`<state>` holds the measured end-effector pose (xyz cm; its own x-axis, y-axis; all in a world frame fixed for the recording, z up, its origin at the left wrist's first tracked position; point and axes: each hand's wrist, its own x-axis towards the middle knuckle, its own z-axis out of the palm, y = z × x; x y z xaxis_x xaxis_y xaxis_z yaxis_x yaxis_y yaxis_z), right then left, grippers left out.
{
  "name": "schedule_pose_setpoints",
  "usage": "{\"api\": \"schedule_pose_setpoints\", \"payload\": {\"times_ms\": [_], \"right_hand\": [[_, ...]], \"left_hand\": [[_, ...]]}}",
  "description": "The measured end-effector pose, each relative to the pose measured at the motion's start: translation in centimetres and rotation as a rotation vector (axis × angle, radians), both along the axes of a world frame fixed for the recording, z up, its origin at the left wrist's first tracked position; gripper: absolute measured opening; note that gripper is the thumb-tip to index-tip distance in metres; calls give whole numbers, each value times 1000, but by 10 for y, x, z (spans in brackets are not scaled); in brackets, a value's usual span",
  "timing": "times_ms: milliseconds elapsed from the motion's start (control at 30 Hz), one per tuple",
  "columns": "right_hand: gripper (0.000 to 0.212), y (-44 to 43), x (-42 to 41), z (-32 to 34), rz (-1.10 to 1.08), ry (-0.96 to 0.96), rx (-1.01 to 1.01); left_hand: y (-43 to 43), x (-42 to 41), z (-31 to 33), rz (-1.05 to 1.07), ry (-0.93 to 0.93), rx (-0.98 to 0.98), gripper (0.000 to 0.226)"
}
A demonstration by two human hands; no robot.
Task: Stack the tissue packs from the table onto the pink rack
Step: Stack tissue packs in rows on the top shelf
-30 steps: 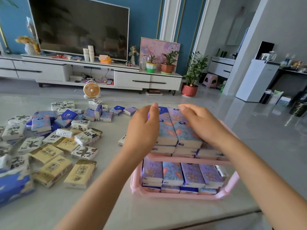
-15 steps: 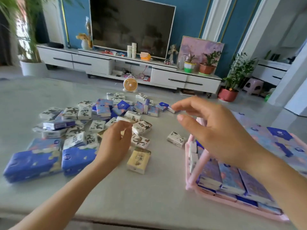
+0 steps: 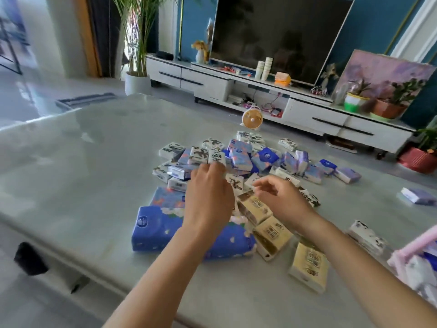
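Under the left hand [image 3: 208,192]: heap of small tissue packs [image 3: 238,157] on the table [image 3: 94,162]; fingers bent onto it, grip unclear.
Right hand [image 3: 281,197]: fingers loosely curled, empty, over beige packs [image 3: 255,209].
Far right of both: pink rack [image 3: 413,245].
Risk: wrappers probably slick; a grab may drag neighbours along.

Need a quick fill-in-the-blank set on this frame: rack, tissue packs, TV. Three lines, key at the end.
1. The pink rack shows at the frame's ____ edge.
2. The biggest tissue pack, nearest the table's front edge, is ____.
3. The television behind the table is switched ____.
Missing words: right; blue; off.
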<state>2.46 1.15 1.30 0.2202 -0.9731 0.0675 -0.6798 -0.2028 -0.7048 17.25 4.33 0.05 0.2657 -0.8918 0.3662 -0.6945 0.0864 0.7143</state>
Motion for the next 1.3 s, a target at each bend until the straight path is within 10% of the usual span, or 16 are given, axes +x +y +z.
{"api": "schedule_pose_setpoints", "payload": {"times_ms": [633, 833, 1300], "right_hand": [[65, -141, 71, -50, -416, 567, -101], [55, -118, 57, -38, -385, 285, -331], [46, 65, -20, 41, -284, -230, -679]], "left_hand": [[-66, 82, -40, 85, -109, 322, 67], [-64, 73, -31, 185, -53, 262, 58], [51, -43, 34, 87, 218, -612, 58]]}}
